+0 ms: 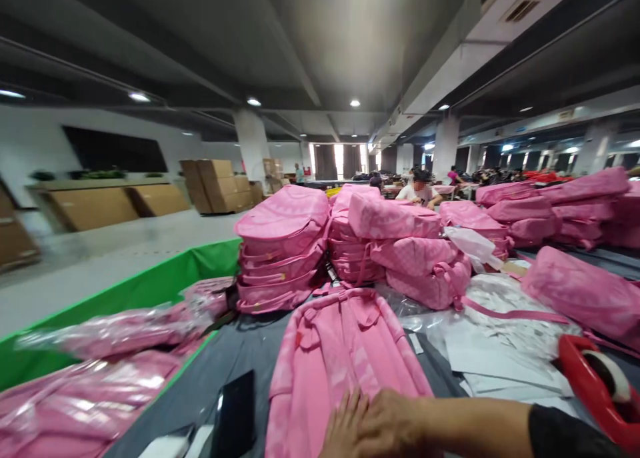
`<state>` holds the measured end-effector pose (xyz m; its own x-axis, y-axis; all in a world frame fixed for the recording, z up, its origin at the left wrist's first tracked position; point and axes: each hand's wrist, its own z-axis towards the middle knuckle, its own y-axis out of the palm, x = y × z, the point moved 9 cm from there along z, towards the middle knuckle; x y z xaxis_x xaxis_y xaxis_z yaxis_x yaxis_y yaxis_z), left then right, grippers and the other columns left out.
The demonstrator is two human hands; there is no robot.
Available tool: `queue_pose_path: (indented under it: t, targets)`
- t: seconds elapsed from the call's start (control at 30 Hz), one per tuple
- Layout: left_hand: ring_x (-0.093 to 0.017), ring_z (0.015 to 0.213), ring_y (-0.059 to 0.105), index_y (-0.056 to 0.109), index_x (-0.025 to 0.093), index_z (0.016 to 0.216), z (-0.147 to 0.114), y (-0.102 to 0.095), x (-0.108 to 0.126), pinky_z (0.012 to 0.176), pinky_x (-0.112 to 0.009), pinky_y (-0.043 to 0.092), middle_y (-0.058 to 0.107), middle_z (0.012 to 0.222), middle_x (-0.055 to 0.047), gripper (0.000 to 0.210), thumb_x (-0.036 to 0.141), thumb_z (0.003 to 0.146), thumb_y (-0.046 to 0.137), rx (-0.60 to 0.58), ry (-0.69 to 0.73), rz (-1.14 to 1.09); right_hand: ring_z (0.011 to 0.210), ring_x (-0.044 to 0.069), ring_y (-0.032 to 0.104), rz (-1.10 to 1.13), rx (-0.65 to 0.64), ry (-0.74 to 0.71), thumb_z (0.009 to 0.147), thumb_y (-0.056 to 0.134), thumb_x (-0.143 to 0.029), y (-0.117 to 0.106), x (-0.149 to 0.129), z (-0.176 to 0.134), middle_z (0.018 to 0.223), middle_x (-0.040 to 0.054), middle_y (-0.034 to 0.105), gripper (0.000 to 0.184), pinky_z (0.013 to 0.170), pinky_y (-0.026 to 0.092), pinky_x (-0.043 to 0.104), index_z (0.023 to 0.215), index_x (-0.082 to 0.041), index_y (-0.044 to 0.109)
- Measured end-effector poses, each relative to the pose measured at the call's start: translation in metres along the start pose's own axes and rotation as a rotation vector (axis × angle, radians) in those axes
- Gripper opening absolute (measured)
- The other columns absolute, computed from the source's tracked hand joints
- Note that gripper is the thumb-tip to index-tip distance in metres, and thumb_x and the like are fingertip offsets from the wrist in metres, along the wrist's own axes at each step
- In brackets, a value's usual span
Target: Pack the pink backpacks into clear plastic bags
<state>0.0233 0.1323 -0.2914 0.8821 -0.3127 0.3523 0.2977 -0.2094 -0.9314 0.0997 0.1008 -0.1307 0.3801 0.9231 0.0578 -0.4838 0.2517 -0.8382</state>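
Observation:
A pink camouflage-patterned backpack [350,351] lies in front of me, its padded back panel and shoulder straps facing up. My left hand [344,423] rests on its lower part, fingers stretched out flat against the fabric. From the right, my right hand [393,421] comes across and lies against my left hand, its fingers bent and partly hidden, so whatever they hold cannot be made out. Beyond this backpack stands a stack of pink backpacks [283,245], with another pile [400,218] beside it.
Plastic-wrapped pink bags [130,331] lie left in a green-sided bin [200,261]. A black phone [235,411] is on the dark table [200,365]. At right are white papers [500,361], clear plastic bags and a red tape dispenser [590,385]. People work farther back.

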Motion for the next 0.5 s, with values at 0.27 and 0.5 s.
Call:
queue_pose_path:
  t: [0.27,0.5]
  targets:
    - [-0.041,0.159,0.018,0.022,0.023,0.165,-0.06,-0.034,0.065,0.125,-0.067,0.021,0.02,0.172,-0.015,0.089,0.072,0.095,0.047,0.225,0.107,0.08,0.119,0.028,0.063,-0.059,-0.243,0.421,0.096,0.05,-0.026,0.021,0.094,0.03,0.13,0.0169,0.066,0.04,0.105,0.051,0.046,0.132,-0.014,0.063]
    - [-0.034,0.134,0.056,0.048,0.022,0.153,-0.078,-0.075,0.086,0.114,-0.051,0.044,0.056,0.151,-0.016,0.083,0.077,0.092,0.048,0.164,0.102,0.045,0.147,0.034,0.043,0.097,-0.277,0.474,0.097,0.047,-0.029,0.057,0.054,-0.029,0.154,0.0262,0.048,0.057,0.125,0.028,0.056,0.148,-0.004,0.052]
